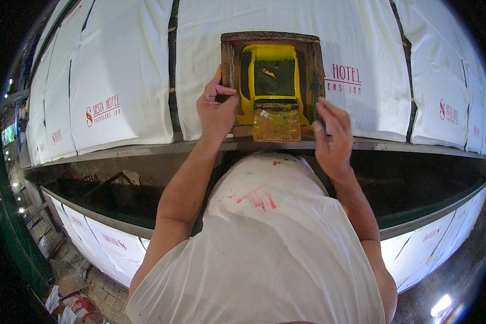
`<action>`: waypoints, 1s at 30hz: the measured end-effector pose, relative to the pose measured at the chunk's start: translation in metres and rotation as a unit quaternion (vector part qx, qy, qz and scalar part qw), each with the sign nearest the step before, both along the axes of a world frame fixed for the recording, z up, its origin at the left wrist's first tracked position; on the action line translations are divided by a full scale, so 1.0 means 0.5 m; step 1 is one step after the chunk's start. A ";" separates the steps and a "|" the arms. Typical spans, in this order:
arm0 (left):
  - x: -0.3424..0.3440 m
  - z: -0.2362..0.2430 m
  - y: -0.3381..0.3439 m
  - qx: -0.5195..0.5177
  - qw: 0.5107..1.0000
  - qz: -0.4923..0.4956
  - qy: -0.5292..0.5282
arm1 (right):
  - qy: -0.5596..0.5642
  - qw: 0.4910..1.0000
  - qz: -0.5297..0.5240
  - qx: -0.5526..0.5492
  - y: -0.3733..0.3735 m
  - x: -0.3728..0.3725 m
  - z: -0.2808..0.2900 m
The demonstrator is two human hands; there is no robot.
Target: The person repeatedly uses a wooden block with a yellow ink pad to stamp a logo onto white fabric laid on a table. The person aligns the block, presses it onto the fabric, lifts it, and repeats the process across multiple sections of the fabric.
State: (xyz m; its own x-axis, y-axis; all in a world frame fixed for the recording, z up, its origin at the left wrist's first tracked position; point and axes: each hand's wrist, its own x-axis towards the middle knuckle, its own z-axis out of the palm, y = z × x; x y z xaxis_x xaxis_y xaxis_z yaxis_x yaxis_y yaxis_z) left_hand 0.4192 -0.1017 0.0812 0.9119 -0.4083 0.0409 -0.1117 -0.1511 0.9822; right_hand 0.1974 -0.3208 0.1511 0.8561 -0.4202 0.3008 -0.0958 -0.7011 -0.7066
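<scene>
A wooden screen-printing frame [271, 37] lies on white printed cloth. Bright yellow ink is smeared over its mesh and along its inner edges. A wooden squeegee [277, 123] rests at the frame's near side, tilted against it, with ink along its upper edge. At the left rail, my left hand [218, 106] grips the frame, thumb and bent forefinger pressed on it. My right hand [333, 135] is at the lower right corner, slightly blurred, with thumb and fingers apart; its fingertips overlap the rail's edge. Neither hand is on the squeegee.
White cloth pieces [121, 70] with red printing line the long table, separated by dark gaps. The table's near edge [145, 143] runs before me. Behind me stands another table with similar cloths [100, 243]. Litter [81, 308] lies on the floor at lower left.
</scene>
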 end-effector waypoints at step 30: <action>-0.001 -0.013 -0.006 -0.011 0.997 -0.004 -0.077 | 0.157 0.966 0.105 -0.175 0.116 0.056 0.109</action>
